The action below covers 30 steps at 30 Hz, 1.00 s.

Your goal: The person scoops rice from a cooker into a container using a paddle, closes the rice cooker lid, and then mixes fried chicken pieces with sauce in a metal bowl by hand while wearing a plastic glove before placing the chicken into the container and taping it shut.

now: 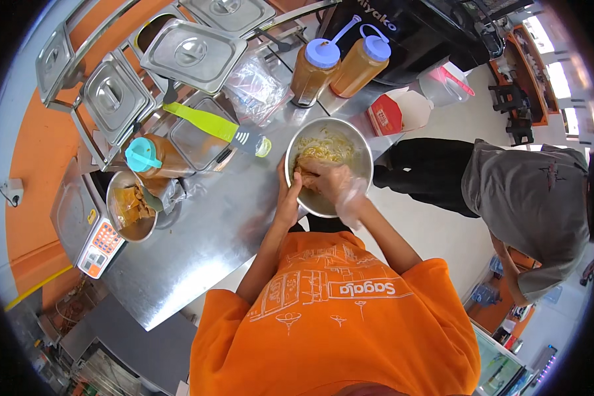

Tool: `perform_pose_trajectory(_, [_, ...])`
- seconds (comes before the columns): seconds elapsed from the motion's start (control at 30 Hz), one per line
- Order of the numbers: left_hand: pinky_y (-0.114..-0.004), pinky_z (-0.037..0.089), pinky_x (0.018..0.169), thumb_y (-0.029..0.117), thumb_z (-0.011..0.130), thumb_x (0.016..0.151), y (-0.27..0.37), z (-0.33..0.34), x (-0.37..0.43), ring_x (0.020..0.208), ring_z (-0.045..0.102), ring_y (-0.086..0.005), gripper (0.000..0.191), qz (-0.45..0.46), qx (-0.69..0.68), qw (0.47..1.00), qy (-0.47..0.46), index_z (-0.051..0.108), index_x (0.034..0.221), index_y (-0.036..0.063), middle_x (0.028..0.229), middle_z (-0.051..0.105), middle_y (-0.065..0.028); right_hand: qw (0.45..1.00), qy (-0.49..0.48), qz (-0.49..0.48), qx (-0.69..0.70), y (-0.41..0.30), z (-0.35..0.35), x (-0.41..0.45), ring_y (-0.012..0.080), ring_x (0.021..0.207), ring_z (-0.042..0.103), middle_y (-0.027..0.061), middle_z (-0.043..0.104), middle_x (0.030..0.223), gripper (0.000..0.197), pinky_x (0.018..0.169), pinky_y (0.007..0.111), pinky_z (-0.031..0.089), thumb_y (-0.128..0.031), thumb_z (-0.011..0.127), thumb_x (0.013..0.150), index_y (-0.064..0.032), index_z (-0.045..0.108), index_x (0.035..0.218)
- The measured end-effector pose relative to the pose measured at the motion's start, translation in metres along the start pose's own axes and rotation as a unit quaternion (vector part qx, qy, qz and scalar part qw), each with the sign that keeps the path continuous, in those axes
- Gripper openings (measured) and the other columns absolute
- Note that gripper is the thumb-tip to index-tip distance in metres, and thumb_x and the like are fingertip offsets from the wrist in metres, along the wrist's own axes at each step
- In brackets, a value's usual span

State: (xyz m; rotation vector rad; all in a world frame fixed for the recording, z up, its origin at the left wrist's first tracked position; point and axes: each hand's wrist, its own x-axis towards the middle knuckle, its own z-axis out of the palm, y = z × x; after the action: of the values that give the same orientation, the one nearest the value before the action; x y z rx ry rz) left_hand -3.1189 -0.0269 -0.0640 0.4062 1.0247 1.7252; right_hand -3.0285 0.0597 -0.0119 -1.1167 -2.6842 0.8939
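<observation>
A round stainless steel mixing bowl is in front of me at the table edge, with yellowish noodles inside. My left hand grips the bowl's left rim, its thumb over the edge. Inside the bowl, my right hand wears a clear plastic glove, loose around the wrist. Its curled fingers are in the noodles and partly hidden by the hand itself. Beyond the bowl stand two sauce bottles with lilac caps. A red and white paper food box sits at the right.
Left of the bowl are a green-and-grey handled tool, a sauce bottle with a turquoise lid, a steel bowl of food pieces and a digital scale. Lidded steel pans fill a rack behind. A person in grey stands at right.
</observation>
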Motion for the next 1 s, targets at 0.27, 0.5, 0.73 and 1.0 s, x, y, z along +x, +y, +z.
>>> perform_pose_trajectory(0.27, [-0.036, 0.024, 0.100, 0.039, 0.044, 0.088, 0.011, 0.019, 0.008, 0.120, 0.027, -0.0223, 0.061, 0.067, 0.060, 0.995, -0.048, 0.016, 0.132, 0.0074, 0.129, 0.027, -0.0123, 0.993, 0.066, -0.052, -0.086, 0.044, -0.026, 0.028, 0.0335, 0.091, 0.055, 0.0177, 0.058, 0.097, 0.038, 0.082, 0.040, 0.043, 0.001, 0.046, 0.069, -0.0090, 0.059, 0.103])
perform_pose_trajectory(0.5, [-0.040, 0.028, 0.098, 0.042, 0.043, 0.087, 0.018, 0.027, 0.012, 0.121, 0.029, -0.0247, 0.060, 0.043, 0.018, 0.999, -0.010, 0.018, 0.132, 0.0116, 0.128, 0.030, -0.0113, 0.983, -0.170, -0.054, -0.049, 0.047, -0.037, 0.012, 0.0301, 0.095, 0.056, 0.0154, 0.060, 0.099, 0.042, 0.086, 0.037, 0.043, 0.003, 0.043, 0.069, -0.0151, 0.061, 0.103])
perform_pose_trajectory(0.73, [-0.044, 0.033, 0.095, 0.052, 0.040, 0.085, 0.028, 0.031, 0.019, 0.121, 0.030, -0.0256, 0.062, -0.062, 0.019, 0.997, -0.035, 0.019, 0.132, 0.0187, 0.131, 0.029, -0.0103, 0.985, -0.076, -0.153, -0.026, 0.091, -0.006, 0.025, 0.0295, 0.099, 0.053, 0.0139, 0.056, 0.107, 0.045, 0.089, 0.032, 0.040, 0.008, 0.045, 0.067, -0.0131, 0.060, 0.104])
perform_pose_trajectory(1.0, [-0.039, 0.036, 0.093, 0.053, 0.034, 0.087, 0.040, 0.024, 0.013, 0.122, 0.029, -0.0253, 0.061, -0.190, 0.055, 0.980, -0.030, 0.016, 0.134, 0.0186, 0.132, 0.028, -0.0128, 0.922, -0.361, -0.098, 0.104, 0.074, -0.047, 0.032, 0.0231, 0.093, 0.058, 0.0078, 0.059, 0.107, 0.034, 0.083, 0.031, 0.045, 0.006, 0.047, 0.070, -0.0078, 0.065, 0.095])
